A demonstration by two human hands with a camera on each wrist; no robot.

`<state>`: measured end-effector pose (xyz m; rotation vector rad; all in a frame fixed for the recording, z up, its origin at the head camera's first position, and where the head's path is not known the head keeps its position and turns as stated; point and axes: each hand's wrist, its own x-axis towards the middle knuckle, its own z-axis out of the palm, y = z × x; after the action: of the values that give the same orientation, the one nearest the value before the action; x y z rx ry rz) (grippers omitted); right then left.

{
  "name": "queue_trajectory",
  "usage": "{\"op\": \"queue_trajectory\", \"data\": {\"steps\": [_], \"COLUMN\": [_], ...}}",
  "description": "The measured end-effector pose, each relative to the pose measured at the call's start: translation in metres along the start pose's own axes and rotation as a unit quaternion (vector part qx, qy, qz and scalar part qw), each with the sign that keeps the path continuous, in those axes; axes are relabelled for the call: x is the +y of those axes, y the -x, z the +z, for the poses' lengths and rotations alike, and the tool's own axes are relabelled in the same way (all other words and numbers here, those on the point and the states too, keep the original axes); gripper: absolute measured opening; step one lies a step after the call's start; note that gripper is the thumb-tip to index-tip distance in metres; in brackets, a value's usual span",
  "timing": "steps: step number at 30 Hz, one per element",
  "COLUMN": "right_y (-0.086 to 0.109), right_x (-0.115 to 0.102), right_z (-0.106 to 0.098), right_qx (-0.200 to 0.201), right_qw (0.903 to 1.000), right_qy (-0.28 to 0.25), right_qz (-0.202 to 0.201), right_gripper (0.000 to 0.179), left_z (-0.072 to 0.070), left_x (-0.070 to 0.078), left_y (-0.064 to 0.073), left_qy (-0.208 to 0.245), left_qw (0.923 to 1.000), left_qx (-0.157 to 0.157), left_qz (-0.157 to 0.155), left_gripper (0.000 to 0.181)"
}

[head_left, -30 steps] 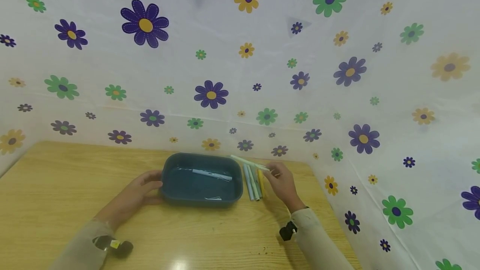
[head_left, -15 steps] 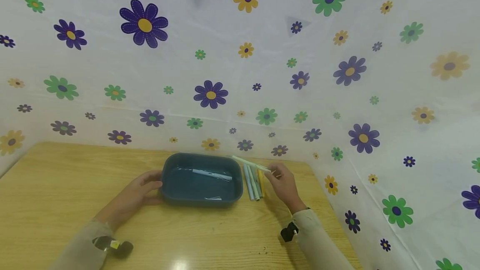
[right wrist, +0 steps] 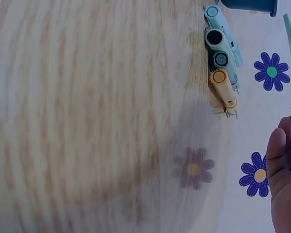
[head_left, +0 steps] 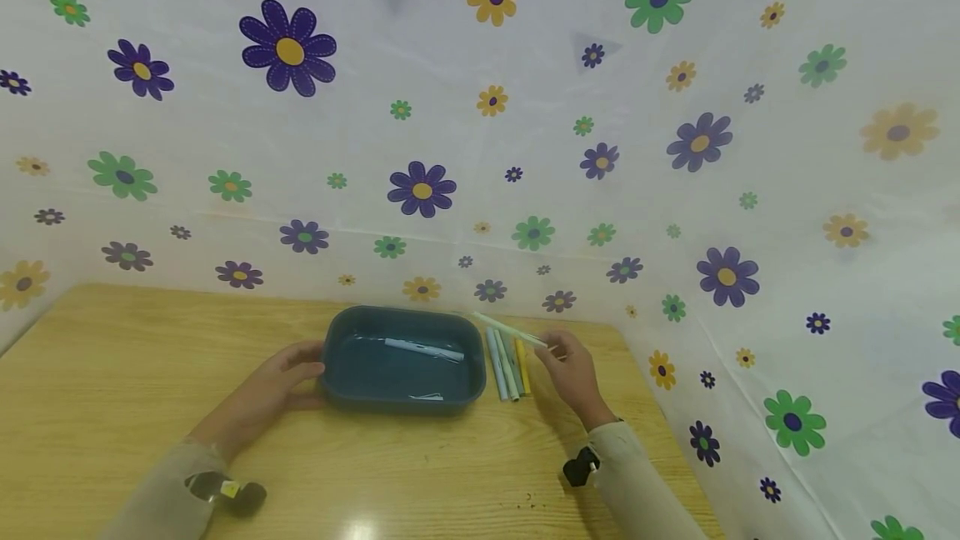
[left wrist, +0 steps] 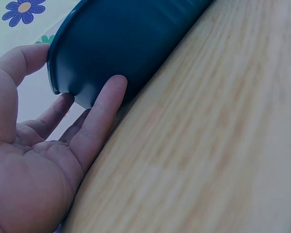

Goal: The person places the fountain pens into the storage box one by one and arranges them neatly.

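My left hand (head_left: 273, 382) is at the left end of a dark blue-green plastic tub (head_left: 405, 405). In the left wrist view its thumb (left wrist: 34, 57) meets the tub's rim, and the other fingers extend against the outer end wall. My right hand (head_left: 570, 369) pinches a slim pale green pen (head_left: 510, 329) by one end. The pen slants up and left above a row of several pens (head_left: 508, 369) lying to the right of the tub. Inside the tub lies a pale blue pen (head_left: 423, 349), with a thin whitish piece (head_left: 426, 397) near its front wall.
In the right wrist view, the row includes an orange-yellow pen (right wrist: 223, 90) and a pale blue pen (right wrist: 223, 31). A flower-printed white sheet (head_left: 450, 132) hangs behind and at the right of the wooden table (head_left: 405, 473). Dark specks (head_left: 528, 498) lie near the front.
My right hand has shifted slightly right and toward me, drawing the pale green pen a little away from the tub. The left hand and the tub stay in place.
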<state>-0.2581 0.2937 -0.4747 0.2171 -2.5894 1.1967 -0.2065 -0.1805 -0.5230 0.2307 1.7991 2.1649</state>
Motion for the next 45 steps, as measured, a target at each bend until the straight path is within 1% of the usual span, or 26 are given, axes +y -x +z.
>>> {"op": "queue_trajectory", "data": {"steps": [2, 7, 14, 17, 19, 24, 30, 38, 45], "right_y": [0.001, 0.002, 0.004, 0.005, 0.005, 0.007, 0.006, 0.008, 0.010], "right_x": [0.001, 0.003, 0.002, 0.003, 0.004, 0.008, 0.009, 0.013, 0.013], "right_z": [0.000, -0.001, -0.002, -0.003, -0.003, -0.004, -0.003, -0.005, -0.007], "right_qx": [0.000, 0.005, 0.016, 0.021, 0.024, 0.027, 0.035, 0.033, 0.035], "right_qw": [1.0000, 0.9996, 0.9992, 0.9990, 0.9987, 0.9980, 0.9970, 0.9946, 0.9928], "right_qy": [-0.006, -0.019, -0.011, -0.010, -0.011, -0.007, -0.006, 0.018, 0.042], "right_qz": [0.008, 0.023, 0.034, 0.039, 0.043, 0.058, 0.069, 0.096, 0.106], "right_gripper": [0.018, 0.016, 0.015, 0.015, 0.016, 0.017, 0.014, 0.017, 0.019], "left_z": [0.001, 0.001, -0.001, -0.001, 0.000, 0.001, 0.002, 0.002, 0.003], "left_x": [0.000, 0.000, -0.001, -0.001, 0.000, 0.000, 0.001, 0.000, 0.001], "left_y": [0.000, 0.000, 0.000, 0.000, 0.000, 0.001, 0.001, 0.001, 0.002], "left_qy": [0.001, 0.002, -0.003, -0.002, 0.000, 0.001, -0.006, -0.009, -0.007], "left_qw": [1.0000, 1.0000, 0.9998, 0.9999, 1.0000, 1.0000, 0.9999, 0.9999, 0.9999], "left_qx": [0.003, -0.001, -0.012, -0.007, 0.004, 0.009, 0.008, 0.011, 0.013], "left_qz": [-0.003, 0.003, 0.013, 0.010, 0.001, -0.002, 0.000, -0.004, -0.009], "left_gripper": [0.058, 0.058, 0.060, 0.060, 0.060, 0.061, 0.059, 0.060, 0.060]}}
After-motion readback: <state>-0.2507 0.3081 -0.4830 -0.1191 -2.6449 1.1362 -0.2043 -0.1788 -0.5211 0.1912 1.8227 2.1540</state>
